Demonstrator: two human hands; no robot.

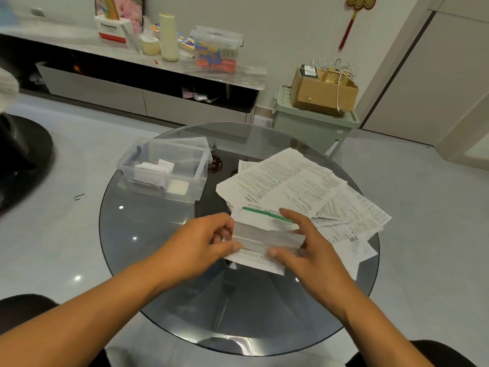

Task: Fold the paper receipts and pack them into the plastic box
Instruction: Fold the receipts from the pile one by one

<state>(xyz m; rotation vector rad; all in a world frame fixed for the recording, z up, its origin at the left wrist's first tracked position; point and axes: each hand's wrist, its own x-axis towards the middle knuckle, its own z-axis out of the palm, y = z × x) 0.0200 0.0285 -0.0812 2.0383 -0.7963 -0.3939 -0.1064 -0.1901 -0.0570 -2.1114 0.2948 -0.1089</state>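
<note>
A narrow white receipt (pixel 260 241), partly folded, is held just above the round glass table (pixel 148 234). My left hand (pixel 203 242) pinches its left end between thumb and fingers. My right hand (pixel 307 245) holds its right end, thumb on the front fold and index finger stretched over the top. A loose pile of printed receipts (pixel 291 186) spreads across the table's right half. The clear plastic box (pixel 165 169) stands open at the table's far left with several folded papers inside.
The box's lid (pixel 194 144) lies behind it. A low TV cabinet (pixel 137 75) with bottles and a storage tub lines the far wall. A green bin (pixel 315 123) with a cardboard box on top stands beyond the table.
</note>
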